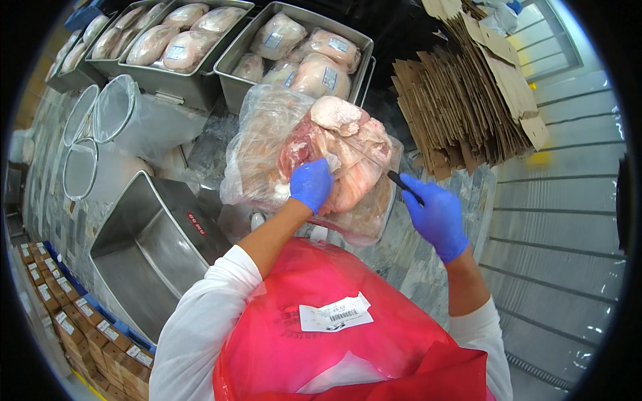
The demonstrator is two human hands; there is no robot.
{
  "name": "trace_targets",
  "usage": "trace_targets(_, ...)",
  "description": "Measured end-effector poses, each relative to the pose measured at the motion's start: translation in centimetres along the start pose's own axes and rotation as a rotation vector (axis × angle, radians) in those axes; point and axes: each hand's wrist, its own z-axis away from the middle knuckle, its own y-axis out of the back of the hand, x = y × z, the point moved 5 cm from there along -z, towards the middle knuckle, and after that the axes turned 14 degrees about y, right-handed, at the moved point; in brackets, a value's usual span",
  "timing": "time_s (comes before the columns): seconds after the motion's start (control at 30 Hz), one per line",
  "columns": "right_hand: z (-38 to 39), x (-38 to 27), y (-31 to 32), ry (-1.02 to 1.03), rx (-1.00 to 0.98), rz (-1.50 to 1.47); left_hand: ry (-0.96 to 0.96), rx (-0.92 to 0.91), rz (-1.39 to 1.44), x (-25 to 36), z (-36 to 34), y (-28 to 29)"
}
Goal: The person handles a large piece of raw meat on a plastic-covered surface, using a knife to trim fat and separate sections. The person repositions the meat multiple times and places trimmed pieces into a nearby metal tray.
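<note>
A large cut of raw meat [354, 170], pale with fat and red at its left end, lies on a plastic-covered surface [257, 144] in front of me. My left hand [311, 185], in a blue glove, grips the meat at its near left side; the fingertips are partly hidden against it. In my right hand [438, 217], also blue-gloved, is a knife [406, 188] held by its black handle. Its thin blade points left and away, reaching over the right part of the meat.
Metal tubs [224, 65] of plastic-wrapped meat [321, 75] line the far side. A bare metal tub [144, 234] stands at my left, below several hoops with clear bags [114, 110]. Flattened cardboard [461, 93] is stacked at far right, and labelled boxes [80, 321] at lower left.
</note>
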Motion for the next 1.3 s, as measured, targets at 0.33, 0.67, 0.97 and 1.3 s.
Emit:
trace_targets(0.33,1.3,-2.5,-2.6,-0.051,0.061,0.089,-0.027,0.009,-0.016,0.3,0.1,0.2)
trace_targets(0.67,-0.4,-2.9,-3.9,-0.027,-0.06,0.172,-0.057,0.005,0.048,0.0,-0.3,-0.1)
trace_targets(0.97,-4.5,-4.8,-5.7,0.015,-0.232,0.203,-0.045,-0.055,0.049,0.1,0.1,1.3)
trace_targets(1.3,-21.4,3.0,-0.3,0.14,-0.546,-0.117,-0.09,-0.045,0.101,0.2,0.2,1.7)
